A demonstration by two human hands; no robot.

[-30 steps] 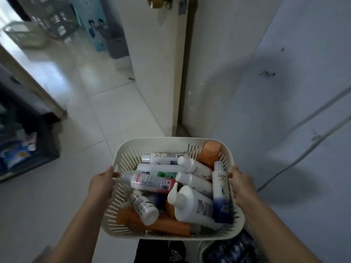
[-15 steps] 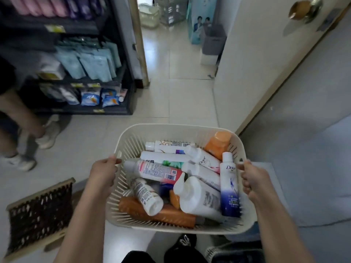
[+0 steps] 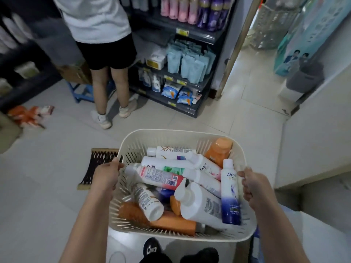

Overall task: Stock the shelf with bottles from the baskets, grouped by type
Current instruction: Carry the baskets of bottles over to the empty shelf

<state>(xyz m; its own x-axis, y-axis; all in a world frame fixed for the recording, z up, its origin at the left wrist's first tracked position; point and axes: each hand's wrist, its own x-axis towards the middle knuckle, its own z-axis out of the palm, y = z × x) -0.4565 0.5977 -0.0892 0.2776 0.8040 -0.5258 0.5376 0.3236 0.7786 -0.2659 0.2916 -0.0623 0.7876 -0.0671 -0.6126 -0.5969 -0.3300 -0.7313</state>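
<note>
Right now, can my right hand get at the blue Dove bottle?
Probably not yet. The Dove bottle lies uncovered on top, beside the right hand, but it and the left hand grip the basket, which likely needs setting down first.

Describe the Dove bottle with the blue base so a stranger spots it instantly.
Look in the cream basket. Along its right wall, beside the right hand, lies the Dove bottle. Unlike the other Dove bottle, which is pink-flowered, its lower half is deep blue.
</note>
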